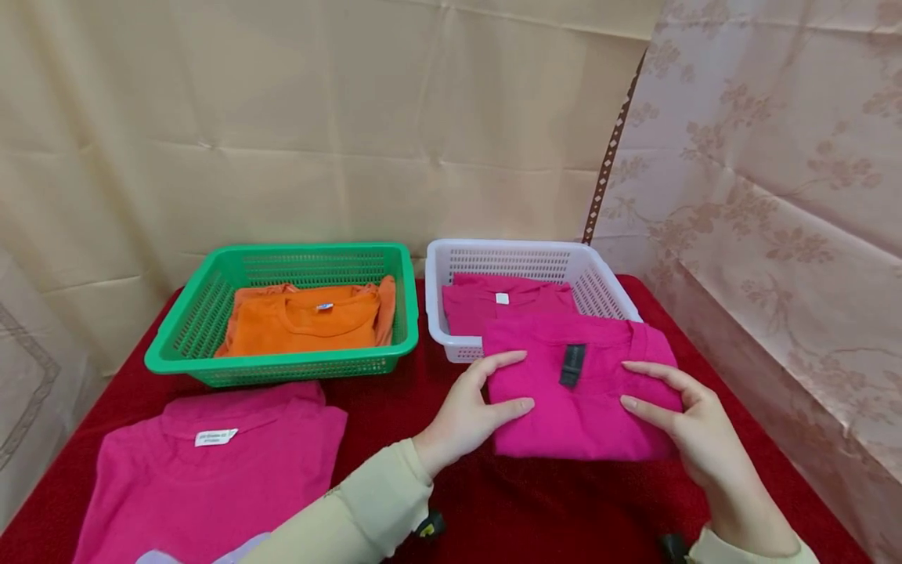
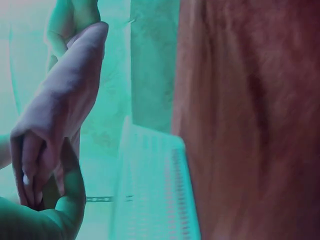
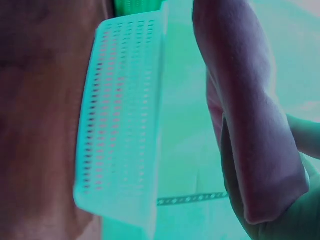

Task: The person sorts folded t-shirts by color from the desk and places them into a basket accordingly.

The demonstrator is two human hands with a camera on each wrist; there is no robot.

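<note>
A folded magenta T-shirt (image 1: 585, 415) with a dark neck label is gripped at its two sides, raised in front of the white basket (image 1: 613, 294). On its left edge my left hand (image 1: 472, 407) holds it, thumb and a finger on top and the other fingers underneath. Along the opposite edge my right hand (image 1: 694, 423) grips it the same way. In the left wrist view the folded shirt (image 2: 65, 90) appears edge-on, clear of the table. Another magenta shirt (image 1: 507, 301) with a white label lies inside the white basket, partly hidden by the held one.
To the left stands a green basket (image 1: 282, 362) with folded orange shirts (image 1: 310, 325) in it. A further magenta shirt (image 1: 211, 486) lies folded at the front left of the red-covered table (image 1: 564, 513). Cream curtains (image 1: 282, 117) hang behind, and a patterned curtain (image 1: 789, 196) on the right.
</note>
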